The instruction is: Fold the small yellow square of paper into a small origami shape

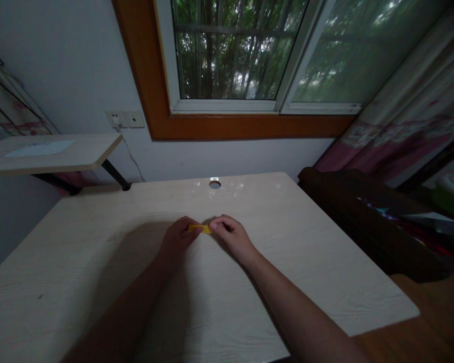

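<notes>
One yellow strip [206, 230] spans the gap between two hands near the middle of one pale desk [298, 247], its left end pinched by the left hand [178, 236] and its right end by the right hand [233, 234]; whether it touches the desktop cannot be told. One round hole [215, 185] lies beyond, one shelf [71, 155] with two black legs [115, 174] stands at the left, and two sockets [134, 119] sit on the wall [79, 65].
</notes>
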A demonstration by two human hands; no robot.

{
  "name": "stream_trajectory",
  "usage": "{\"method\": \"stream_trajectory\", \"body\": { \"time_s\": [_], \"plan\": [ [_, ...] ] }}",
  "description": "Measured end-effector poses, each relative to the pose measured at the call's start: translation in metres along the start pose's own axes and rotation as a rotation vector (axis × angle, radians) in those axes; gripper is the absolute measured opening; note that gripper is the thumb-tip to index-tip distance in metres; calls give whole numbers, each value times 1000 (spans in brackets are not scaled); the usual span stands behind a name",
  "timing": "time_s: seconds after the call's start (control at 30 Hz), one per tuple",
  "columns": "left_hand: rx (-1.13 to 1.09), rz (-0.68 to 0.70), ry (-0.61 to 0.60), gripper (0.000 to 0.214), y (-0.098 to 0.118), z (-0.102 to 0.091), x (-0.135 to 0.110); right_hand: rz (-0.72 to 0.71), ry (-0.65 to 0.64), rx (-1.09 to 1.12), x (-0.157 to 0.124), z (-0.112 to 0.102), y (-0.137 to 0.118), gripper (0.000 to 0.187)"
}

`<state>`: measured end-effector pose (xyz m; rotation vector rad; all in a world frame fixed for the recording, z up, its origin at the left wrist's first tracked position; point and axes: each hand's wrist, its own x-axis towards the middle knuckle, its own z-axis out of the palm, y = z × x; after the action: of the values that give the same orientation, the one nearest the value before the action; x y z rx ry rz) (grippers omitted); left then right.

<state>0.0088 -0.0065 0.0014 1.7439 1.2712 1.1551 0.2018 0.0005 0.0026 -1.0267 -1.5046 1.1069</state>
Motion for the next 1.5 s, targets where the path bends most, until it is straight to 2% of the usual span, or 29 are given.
{"method": "stream_trajectory", "body": {
  "time_s": [0.17,0.43,0.53,0.67,0.73,0.83,0.93,1.27,1.5],
  "plan": [
    [-19,-93,-34,20,3,2,0,-110,-2,-147,2,-1,2,15],
    [55,-77,-23,17,-1,3,-1,-163,-1,-234,0,-1,-1,11],
    [40,-121,-36,20,-3,3,0,-145,40,-214,1,-2,0,10],
    [-118,-207,-16,21,-1,1,2,-112,60,-139,3,-3,6,12],
    [-196,-245,0,21,0,1,3,-45,40,-52,4,-1,11,15],
    [-272,-260,1,23,-3,0,5,138,-58,153,4,2,18,25],
    [-312,-250,-3,32,-8,2,6,215,-77,271,3,4,19,30],
    [-356,-230,22,38,-2,3,3,230,-18,345,5,2,14,31],
    [-381,-235,25,41,-7,4,4,199,-7,328,4,4,10,31]
  ]
}}
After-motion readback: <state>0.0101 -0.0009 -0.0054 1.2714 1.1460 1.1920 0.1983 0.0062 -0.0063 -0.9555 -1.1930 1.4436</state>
